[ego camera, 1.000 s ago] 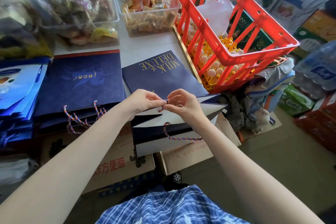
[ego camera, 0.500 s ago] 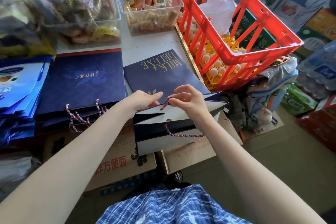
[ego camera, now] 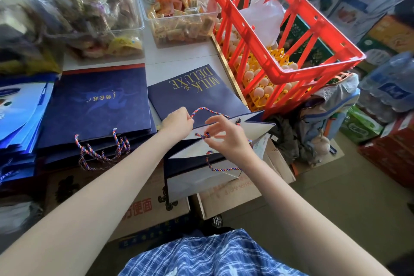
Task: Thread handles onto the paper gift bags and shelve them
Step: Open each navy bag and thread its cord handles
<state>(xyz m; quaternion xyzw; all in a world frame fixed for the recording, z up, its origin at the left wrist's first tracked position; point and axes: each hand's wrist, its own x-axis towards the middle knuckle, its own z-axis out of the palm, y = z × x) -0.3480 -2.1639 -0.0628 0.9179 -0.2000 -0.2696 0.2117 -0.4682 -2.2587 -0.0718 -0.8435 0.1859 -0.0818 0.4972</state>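
Pinching cord [ego camera: 210, 110] | both hands [ego camera: 179, 122] | above bag [ego camera: 197, 96]

Open gift bag [ego camera: 197, 98] on the table edge [ego camera: 179, 56], stacked bags [ego camera: 98, 105] left, crate [ego camera: 289, 36] right.

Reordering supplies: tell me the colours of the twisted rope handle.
Red, white and blue twisted rope handle, clearest in the head view.
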